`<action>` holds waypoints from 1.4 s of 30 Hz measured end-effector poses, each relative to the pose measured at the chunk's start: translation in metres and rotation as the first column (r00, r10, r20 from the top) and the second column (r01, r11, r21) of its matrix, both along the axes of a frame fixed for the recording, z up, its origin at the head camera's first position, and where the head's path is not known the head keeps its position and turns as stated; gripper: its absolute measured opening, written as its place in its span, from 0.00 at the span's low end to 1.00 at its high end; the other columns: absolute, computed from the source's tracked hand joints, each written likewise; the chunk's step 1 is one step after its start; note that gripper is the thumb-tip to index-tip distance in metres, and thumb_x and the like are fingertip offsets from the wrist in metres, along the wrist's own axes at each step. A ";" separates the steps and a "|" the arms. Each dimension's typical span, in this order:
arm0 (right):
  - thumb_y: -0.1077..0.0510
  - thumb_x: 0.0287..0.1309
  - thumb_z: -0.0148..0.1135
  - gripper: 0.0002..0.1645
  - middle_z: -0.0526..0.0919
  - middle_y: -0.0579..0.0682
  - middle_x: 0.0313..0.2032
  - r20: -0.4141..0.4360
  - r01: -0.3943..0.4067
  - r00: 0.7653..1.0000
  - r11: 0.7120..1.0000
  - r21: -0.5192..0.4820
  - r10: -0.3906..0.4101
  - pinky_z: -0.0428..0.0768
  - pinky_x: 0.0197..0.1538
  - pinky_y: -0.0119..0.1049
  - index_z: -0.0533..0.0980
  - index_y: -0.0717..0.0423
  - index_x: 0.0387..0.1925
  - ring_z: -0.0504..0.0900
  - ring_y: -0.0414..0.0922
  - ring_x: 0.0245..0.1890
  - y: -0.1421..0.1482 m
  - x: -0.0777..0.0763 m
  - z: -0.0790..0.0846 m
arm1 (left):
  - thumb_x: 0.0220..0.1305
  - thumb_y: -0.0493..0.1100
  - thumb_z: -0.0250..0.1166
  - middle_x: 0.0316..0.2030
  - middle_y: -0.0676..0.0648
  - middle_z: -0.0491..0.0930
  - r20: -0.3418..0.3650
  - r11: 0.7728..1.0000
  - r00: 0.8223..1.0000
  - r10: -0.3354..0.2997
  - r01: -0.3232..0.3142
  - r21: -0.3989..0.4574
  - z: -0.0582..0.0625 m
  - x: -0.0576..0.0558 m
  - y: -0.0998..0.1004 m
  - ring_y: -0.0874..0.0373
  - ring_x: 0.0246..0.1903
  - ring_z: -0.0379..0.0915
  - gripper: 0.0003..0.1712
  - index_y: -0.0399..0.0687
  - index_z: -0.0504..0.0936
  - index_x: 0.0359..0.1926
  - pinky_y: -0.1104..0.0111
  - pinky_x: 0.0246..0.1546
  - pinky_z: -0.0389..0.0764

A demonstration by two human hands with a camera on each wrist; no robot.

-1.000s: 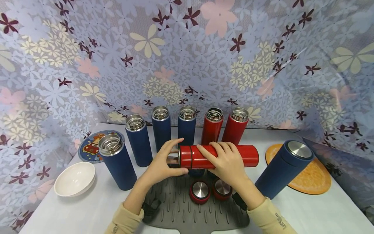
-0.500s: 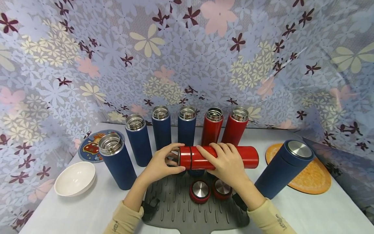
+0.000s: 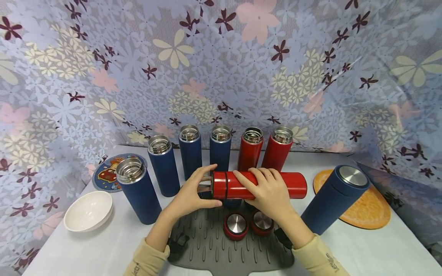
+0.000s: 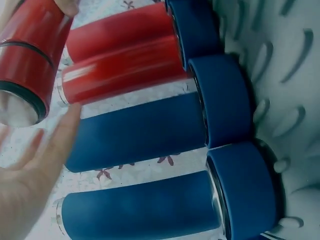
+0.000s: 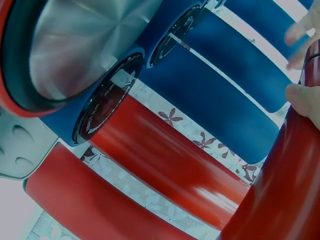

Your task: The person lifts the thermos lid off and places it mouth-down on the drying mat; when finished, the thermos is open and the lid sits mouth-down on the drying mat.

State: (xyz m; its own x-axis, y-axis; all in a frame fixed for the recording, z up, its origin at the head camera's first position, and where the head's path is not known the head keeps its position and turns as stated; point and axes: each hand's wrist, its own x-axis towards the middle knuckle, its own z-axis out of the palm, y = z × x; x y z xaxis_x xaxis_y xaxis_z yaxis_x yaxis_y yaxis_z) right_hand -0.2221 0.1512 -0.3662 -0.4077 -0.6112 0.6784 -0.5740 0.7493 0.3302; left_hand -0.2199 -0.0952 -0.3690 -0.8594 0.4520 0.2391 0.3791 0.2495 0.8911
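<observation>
My right hand (image 3: 268, 191) grips a red thermos flask (image 3: 293, 185) held sideways, with its lidded end pointing left. My left hand (image 3: 188, 194) is spread around that end, fingers and thumb extended. In the left wrist view the fingers stand slightly apart from the red lid (image 4: 25, 70) and its steel top. Below the flask, two loose red lids (image 3: 236, 224) with steel tops lie on a grey ribbed mat (image 3: 207, 251). Blue lids (image 4: 220, 100) stand along the mat's far side, partly hidden by the flask and hands in the head view.
Behind stand several uncapped blue flasks (image 3: 138, 195) and two uncapped red flasks (image 3: 251, 149). A capped blue flask (image 3: 331, 203) is at the right, in front of an orange round mat (image 3: 374, 209). At left are a white bowl (image 3: 88, 212) and a blue round placemat (image 3: 100, 180).
Half a second ago my left fingers were closer in around the lid end; now they have spread wider again. My right hand and the flask have barely moved.
</observation>
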 end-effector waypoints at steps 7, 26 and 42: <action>0.45 0.16 0.82 0.57 0.80 0.58 0.38 -0.009 -0.032 0.999 0.999 -0.020 0.032 0.77 0.41 0.50 0.69 0.43 0.58 0.79 0.56 0.35 0.000 -0.002 0.001 | 0.47 0.34 0.72 0.57 0.45 0.67 -0.111 0.998 0.993 -0.034 0.039 0.043 0.001 -0.002 -0.001 0.50 0.54 0.69 0.37 0.51 0.69 0.60 0.67 0.47 0.77; 0.43 0.17 0.82 0.56 0.80 0.58 0.39 0.010 -0.024 1.000 1.000 -0.017 0.025 0.77 0.41 0.51 0.69 0.43 0.58 0.79 0.56 0.35 0.000 -0.002 -0.003 | 0.45 0.30 0.71 0.63 0.43 0.59 -0.125 0.991 0.987 -0.097 0.108 0.084 -0.001 -0.001 -0.002 0.48 0.59 0.62 0.42 0.48 0.65 0.62 0.63 0.50 0.76; 0.42 0.19 0.81 0.55 0.80 0.56 0.39 0.031 -0.024 0.999 0.999 -0.025 0.025 0.77 0.42 0.49 0.69 0.43 0.58 0.79 0.55 0.36 -0.003 0.000 -0.006 | 0.63 0.47 0.59 0.41 0.41 0.76 0.111 0.995 0.989 0.098 -0.096 -0.018 0.001 0.001 0.004 0.57 0.27 0.78 0.24 0.44 0.70 0.58 0.67 0.28 0.80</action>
